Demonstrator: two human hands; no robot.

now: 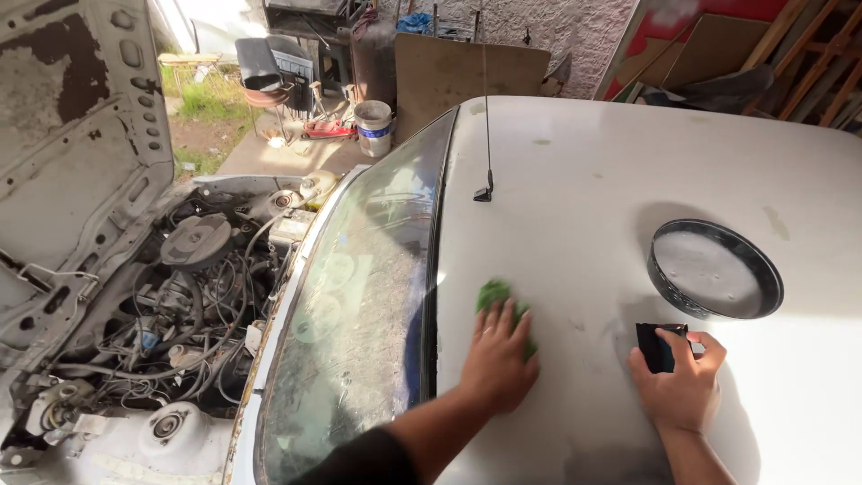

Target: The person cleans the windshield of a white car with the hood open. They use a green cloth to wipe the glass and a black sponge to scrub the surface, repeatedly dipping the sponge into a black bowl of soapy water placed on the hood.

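Hands working on white car roof.
L hand: fingers pressing flat on green pad. R hand: pinching black sheet, round pan just beyond fingertips.

White car, green pad, black sheet

Green scouring pad under the left hand; black sheet, possibly sandpaper, pinched by the right hand. At two o'clock from that, black round pan with greyish inside. White car roof with faint stains; black antenna; dusty grey-streaked windshield; white hood with dark rusty patch at ten o'clock.
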